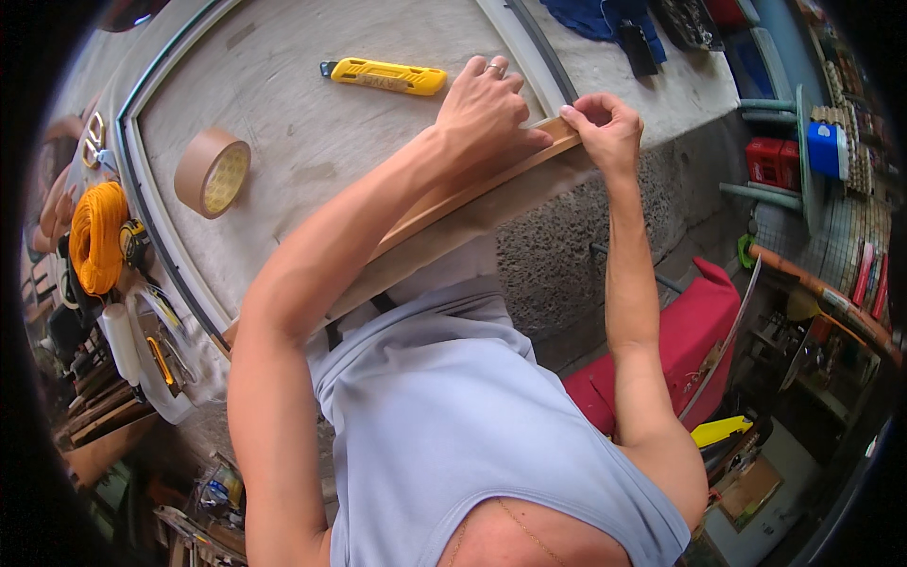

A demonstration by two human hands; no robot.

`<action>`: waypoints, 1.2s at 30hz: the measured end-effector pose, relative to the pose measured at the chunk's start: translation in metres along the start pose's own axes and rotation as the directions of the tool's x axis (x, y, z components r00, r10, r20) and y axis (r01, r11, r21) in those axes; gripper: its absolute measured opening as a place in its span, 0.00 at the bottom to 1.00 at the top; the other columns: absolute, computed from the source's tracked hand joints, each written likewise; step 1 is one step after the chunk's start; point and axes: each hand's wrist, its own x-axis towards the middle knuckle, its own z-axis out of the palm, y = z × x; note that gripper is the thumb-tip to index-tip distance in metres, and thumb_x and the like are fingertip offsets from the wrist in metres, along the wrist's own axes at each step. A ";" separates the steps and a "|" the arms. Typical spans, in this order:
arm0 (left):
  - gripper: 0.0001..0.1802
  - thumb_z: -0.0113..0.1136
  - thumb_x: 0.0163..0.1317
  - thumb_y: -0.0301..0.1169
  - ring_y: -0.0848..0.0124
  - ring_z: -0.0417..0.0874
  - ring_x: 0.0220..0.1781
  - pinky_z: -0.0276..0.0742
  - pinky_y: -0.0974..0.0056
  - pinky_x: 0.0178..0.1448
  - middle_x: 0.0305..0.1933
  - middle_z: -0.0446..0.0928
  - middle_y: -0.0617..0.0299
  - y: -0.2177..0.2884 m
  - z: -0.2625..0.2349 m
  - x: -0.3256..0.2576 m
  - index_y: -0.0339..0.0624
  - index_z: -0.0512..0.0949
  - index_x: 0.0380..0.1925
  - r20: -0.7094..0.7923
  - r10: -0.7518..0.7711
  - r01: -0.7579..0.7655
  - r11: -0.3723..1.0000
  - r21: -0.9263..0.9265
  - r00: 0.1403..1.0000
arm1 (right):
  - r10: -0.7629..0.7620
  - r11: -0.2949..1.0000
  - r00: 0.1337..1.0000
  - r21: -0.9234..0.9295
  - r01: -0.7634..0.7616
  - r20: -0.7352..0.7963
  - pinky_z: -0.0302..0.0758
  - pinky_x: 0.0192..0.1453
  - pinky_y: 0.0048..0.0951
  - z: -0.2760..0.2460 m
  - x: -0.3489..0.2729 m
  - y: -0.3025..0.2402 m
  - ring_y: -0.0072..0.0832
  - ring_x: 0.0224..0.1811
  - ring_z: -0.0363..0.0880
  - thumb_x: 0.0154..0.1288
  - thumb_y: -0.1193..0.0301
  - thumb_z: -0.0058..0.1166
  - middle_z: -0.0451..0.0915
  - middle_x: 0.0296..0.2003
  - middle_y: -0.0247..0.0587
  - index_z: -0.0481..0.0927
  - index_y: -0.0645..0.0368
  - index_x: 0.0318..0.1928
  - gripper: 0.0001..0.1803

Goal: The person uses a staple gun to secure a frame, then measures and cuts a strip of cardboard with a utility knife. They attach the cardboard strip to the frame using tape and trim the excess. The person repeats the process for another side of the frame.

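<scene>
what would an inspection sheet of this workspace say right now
surface: grey stone-like slab, framed rim
job's things: long wooden strip along the slab's near edge
clutter: yellow utility knife, brown tape roll, orange cord coil
grippers: left hand pressing flat on the strip; right hand fingers pinching its end
cables: nothing seen apart from the cord coil
surroundings: red bag, blue cloth, tools at left

knife (pixel 383 76) behind left hand (pixel 487 109) | tape roll (pixel 212 172) left | right hand (pixel 605 128) at strip (pixel 472 194) end
</scene>
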 end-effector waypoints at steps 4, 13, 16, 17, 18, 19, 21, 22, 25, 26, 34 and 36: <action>0.35 0.53 0.52 0.69 0.64 0.74 0.50 0.62 0.60 0.52 0.33 0.81 0.63 0.008 0.007 0.020 0.49 0.87 0.22 0.025 -0.048 0.047 0.997 0.059 0.999 | -0.003 1.000 1.000 0.012 0.003 0.003 0.79 0.34 0.24 0.001 -0.001 -0.004 0.22 0.27 0.83 0.49 0.71 0.70 0.84 0.24 0.38 0.84 0.61 0.29 0.09; 0.27 0.58 0.53 0.63 0.62 0.76 0.50 0.61 0.55 0.53 0.33 0.83 0.63 0.026 0.001 0.034 0.52 0.89 0.24 0.109 -0.248 0.253 0.967 -0.035 0.963 | 0.066 0.972 0.998 0.226 -0.064 0.000 0.75 0.36 0.22 -0.003 -0.002 0.015 0.21 0.29 0.80 0.60 0.66 0.63 0.84 0.26 0.37 0.86 0.63 0.33 0.11; 0.25 0.61 0.51 0.61 0.61 0.76 0.49 0.61 0.55 0.53 0.31 0.83 0.64 0.023 0.006 0.035 0.52 0.89 0.24 0.100 -0.287 0.297 0.948 -0.111 0.953 | 0.054 0.974 0.998 0.219 -0.055 0.011 0.75 0.38 0.23 -0.004 -0.002 0.018 0.21 0.30 0.80 0.60 0.67 0.63 0.84 0.27 0.36 0.87 0.62 0.33 0.10; 0.25 0.61 0.51 0.61 0.61 0.76 0.48 0.61 0.55 0.53 0.30 0.83 0.65 0.022 0.008 0.034 0.52 0.89 0.24 0.089 -0.298 0.308 0.943 -0.130 0.950 | 0.060 0.976 0.998 0.211 -0.063 0.020 0.75 0.38 0.23 -0.005 -0.002 0.017 0.21 0.30 0.81 0.59 0.67 0.63 0.84 0.28 0.36 0.87 0.62 0.34 0.10; 0.25 0.62 0.51 0.61 0.61 0.76 0.48 0.61 0.56 0.52 0.29 0.82 0.65 0.021 0.011 0.034 0.52 0.89 0.24 0.079 -0.310 0.319 0.936 -0.148 0.947 | 0.049 0.974 0.999 0.221 -0.052 0.016 0.76 0.38 0.23 -0.005 -0.002 0.017 0.20 0.30 0.81 0.58 0.68 0.64 0.84 0.28 0.36 0.86 0.62 0.33 0.09; 0.25 0.62 0.50 0.60 0.61 0.76 0.47 0.61 0.56 0.52 0.29 0.82 0.66 0.019 0.013 0.034 0.52 0.88 0.24 0.068 -0.323 0.330 0.929 -0.166 0.944 | 0.038 0.972 0.999 0.232 -0.040 0.012 0.76 0.38 0.23 -0.004 -0.002 0.017 0.20 0.30 0.81 0.58 0.69 0.65 0.84 0.27 0.36 0.86 0.62 0.33 0.08; 0.24 0.63 0.49 0.61 0.62 0.75 0.45 0.62 0.57 0.51 0.27 0.81 0.66 0.012 0.014 0.031 0.52 0.87 0.22 0.041 -0.274 0.277 0.950 -0.146 0.961 | 0.008 0.978 1.000 0.209 -0.013 0.025 0.76 0.37 0.23 -0.002 -0.004 0.013 0.20 0.29 0.81 0.56 0.71 0.66 0.84 0.27 0.36 0.85 0.62 0.33 0.07; 0.24 0.64 0.48 0.61 0.62 0.75 0.45 0.62 0.57 0.51 0.27 0.81 0.66 0.008 0.013 0.028 0.52 0.87 0.21 0.028 -0.251 0.253 0.958 -0.134 0.968 | -0.013 0.985 0.999 0.175 0.007 0.036 0.77 0.37 0.23 -0.002 -0.005 0.009 0.20 0.29 0.81 0.55 0.72 0.67 0.84 0.26 0.36 0.85 0.62 0.33 0.07; 0.26 0.66 0.47 0.62 0.63 0.74 0.43 0.63 0.58 0.50 0.24 0.79 0.68 -0.001 -0.005 -0.002 0.51 0.83 0.16 0.075 -0.130 0.141 0.975 -0.171 0.989 | -0.025 0.988 0.999 0.153 0.017 0.045 0.77 0.36 0.22 0.000 -0.002 0.018 0.19 0.28 0.81 0.53 0.74 0.68 0.84 0.26 0.36 0.83 0.62 0.33 0.08; 0.26 0.67 0.45 0.63 0.63 0.73 0.47 0.64 0.58 0.51 0.29 0.78 0.67 -0.002 -0.012 -0.014 0.52 0.82 0.17 0.146 -0.141 0.164 0.973 -0.162 0.979 | -0.020 0.986 0.999 0.164 0.012 0.047 0.77 0.35 0.22 0.001 -0.003 0.022 0.19 0.27 0.81 0.52 0.74 0.68 0.84 0.25 0.36 0.83 0.62 0.33 0.08; 0.22 0.66 0.52 0.58 0.65 0.71 0.51 0.61 0.59 0.54 0.38 0.74 0.65 -0.014 -0.054 -0.080 0.58 0.77 0.36 0.206 -0.163 0.194 0.971 -0.137 0.965 | -0.018 0.993 0.996 0.117 0.007 0.091 0.76 0.35 0.21 -0.002 -0.002 0.003 0.18 0.27 0.82 0.52 0.74 0.69 0.84 0.24 0.35 0.82 0.62 0.32 0.08; 0.22 0.65 0.53 0.58 0.65 0.70 0.51 0.61 0.60 0.55 0.38 0.73 0.65 -0.015 -0.070 -0.093 0.58 0.76 0.39 0.294 -0.175 0.218 0.969 -0.119 0.940 | -0.005 0.992 0.996 0.126 -0.006 0.086 0.76 0.35 0.21 -0.001 -0.002 0.005 0.18 0.28 0.81 0.52 0.74 0.69 0.84 0.24 0.35 0.82 0.62 0.32 0.09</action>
